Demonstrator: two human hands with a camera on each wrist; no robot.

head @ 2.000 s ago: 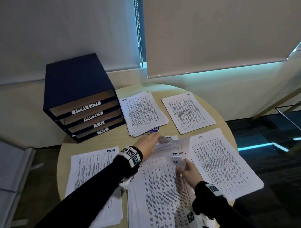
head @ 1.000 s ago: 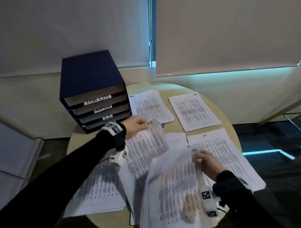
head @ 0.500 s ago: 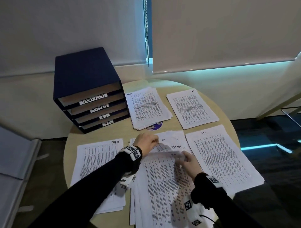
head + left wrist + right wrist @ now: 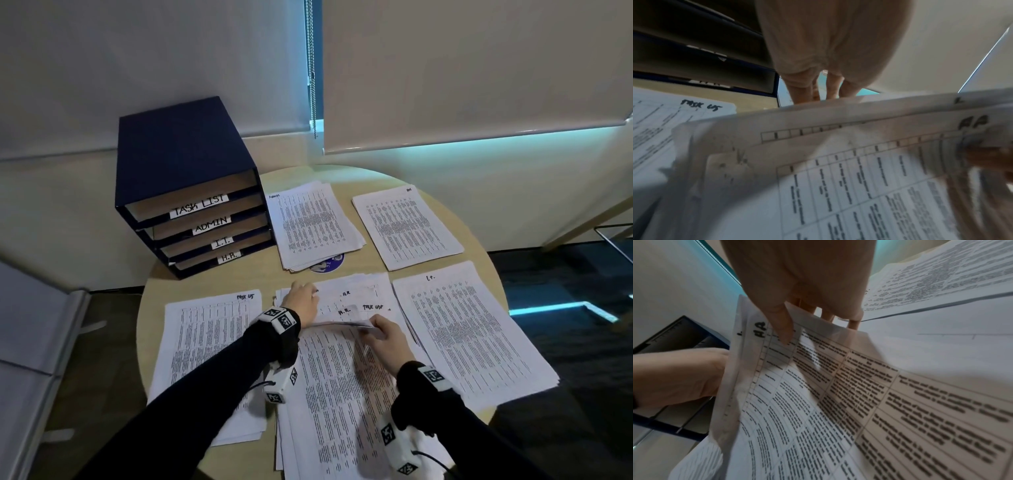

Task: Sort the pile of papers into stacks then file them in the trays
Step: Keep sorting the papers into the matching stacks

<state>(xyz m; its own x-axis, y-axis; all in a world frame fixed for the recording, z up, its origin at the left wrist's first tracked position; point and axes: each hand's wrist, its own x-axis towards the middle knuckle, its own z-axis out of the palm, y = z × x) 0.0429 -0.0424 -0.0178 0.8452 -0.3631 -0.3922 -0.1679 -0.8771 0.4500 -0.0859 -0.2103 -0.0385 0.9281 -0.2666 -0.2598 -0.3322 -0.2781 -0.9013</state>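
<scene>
The right hand's fingers are curling round the top edge of a sheet and lifting it off the pile in the middle of the round table. This is the head view. The left hand is lying on the far left part of the pile with its fingers stretched out over the paper; it is not gripping anything. The lifted edge is sitting between the two hands. Four more stacks are lying around the pile: one on the left, one on the right, and two farther back. The blue trays are standing at the back left, marked TASK LIST, ADMIN, I.T. and H.R.

In the left wrist view, the left fingers are pointing down behind the raised paper edge. Their tips are hiding behind it, so I cannot tell if they are touching paper there. The trays are showing dark at the upper left.

In the right wrist view, the thumb is pressing on top of the sheet next to the letters "AA". The other fingers are going under the edge, so the sheet is being pinched between them. The left hand is showing at the left, behind the sheet.
</scene>
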